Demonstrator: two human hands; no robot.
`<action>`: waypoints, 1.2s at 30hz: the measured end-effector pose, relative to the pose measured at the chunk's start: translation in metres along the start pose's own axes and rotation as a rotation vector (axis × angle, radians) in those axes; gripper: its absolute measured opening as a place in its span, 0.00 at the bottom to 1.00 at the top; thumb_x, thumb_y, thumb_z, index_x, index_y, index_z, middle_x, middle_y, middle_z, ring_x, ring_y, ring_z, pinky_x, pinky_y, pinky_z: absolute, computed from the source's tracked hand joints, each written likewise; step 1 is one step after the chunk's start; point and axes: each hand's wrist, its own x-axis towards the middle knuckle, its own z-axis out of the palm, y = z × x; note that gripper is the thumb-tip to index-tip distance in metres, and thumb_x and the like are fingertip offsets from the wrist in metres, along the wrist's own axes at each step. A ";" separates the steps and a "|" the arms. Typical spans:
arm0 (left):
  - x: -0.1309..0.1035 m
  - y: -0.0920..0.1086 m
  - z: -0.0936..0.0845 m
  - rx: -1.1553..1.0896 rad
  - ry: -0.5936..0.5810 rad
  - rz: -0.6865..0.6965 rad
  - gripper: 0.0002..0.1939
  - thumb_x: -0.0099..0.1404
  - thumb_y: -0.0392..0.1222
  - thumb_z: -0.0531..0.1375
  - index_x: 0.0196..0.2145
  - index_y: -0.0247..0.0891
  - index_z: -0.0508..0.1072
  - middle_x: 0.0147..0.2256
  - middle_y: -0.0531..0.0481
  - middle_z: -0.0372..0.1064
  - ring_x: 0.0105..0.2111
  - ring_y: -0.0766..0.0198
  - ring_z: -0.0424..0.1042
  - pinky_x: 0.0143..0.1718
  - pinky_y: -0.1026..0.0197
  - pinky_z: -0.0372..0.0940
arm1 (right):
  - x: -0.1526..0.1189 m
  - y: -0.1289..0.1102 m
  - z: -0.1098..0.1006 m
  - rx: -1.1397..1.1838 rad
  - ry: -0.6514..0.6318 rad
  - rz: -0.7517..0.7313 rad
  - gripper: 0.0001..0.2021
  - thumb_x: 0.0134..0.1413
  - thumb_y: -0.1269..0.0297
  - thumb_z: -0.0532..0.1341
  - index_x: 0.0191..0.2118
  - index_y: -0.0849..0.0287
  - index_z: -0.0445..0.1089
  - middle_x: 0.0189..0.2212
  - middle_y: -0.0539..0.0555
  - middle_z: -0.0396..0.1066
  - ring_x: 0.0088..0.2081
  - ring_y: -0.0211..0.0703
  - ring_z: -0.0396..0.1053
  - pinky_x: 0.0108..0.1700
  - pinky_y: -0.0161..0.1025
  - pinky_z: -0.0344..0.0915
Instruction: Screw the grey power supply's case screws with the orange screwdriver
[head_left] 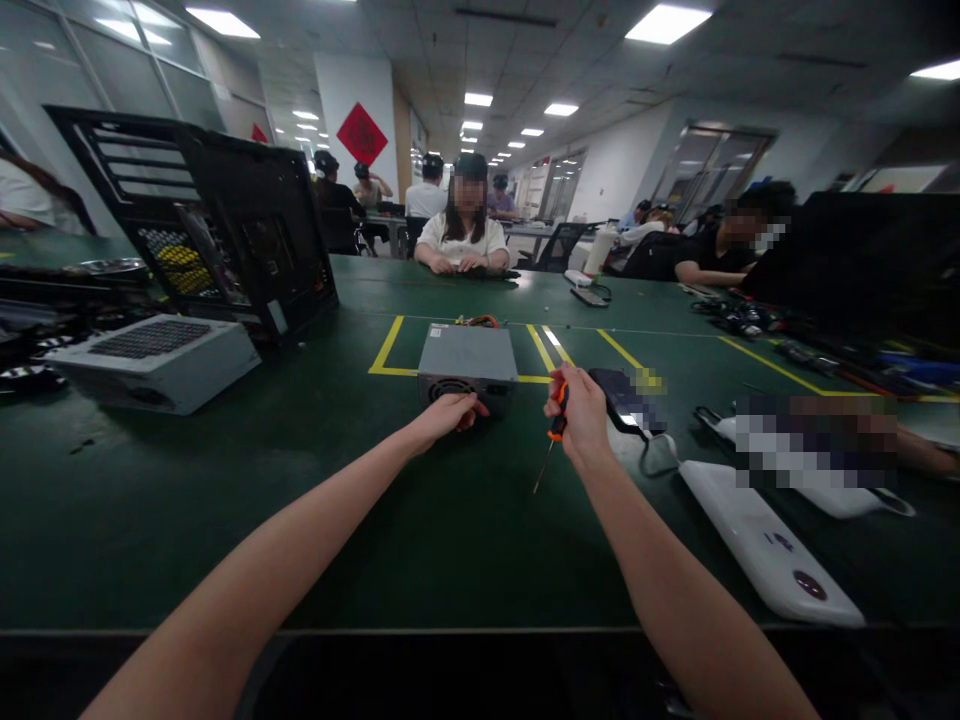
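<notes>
A grey metal power supply point(469, 352) sits on the green table point(360, 560), its fan grille and socket facing me and coloured wires behind it. My left hand point(452, 415) is at the lower front edge of this box, fingers curled; whether they grip anything small is hidden. To the right of the box, my right hand point(581, 408) is closed around the orange and black handle of a screwdriver point(557, 425). Its thin shaft points down and slightly left, apart from the power supply.
A second power supply point(161, 360) and an open black computer case point(255, 230) stand on the left. On the right lie a phone point(622, 400), a white power bank point(772, 545) and cables. Another person point(463, 235) sits across the table.
</notes>
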 end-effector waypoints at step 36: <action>-0.054 -0.009 -0.020 1.035 0.220 0.230 0.10 0.64 0.40 0.53 0.39 0.42 0.74 0.41 0.50 0.66 0.41 0.60 0.64 0.38 0.61 0.62 | -0.046 -0.013 0.021 -0.117 -0.170 -0.211 0.17 0.53 0.51 0.56 0.24 0.59 0.65 0.15 0.44 0.58 0.15 0.28 0.53 0.15 0.27 0.48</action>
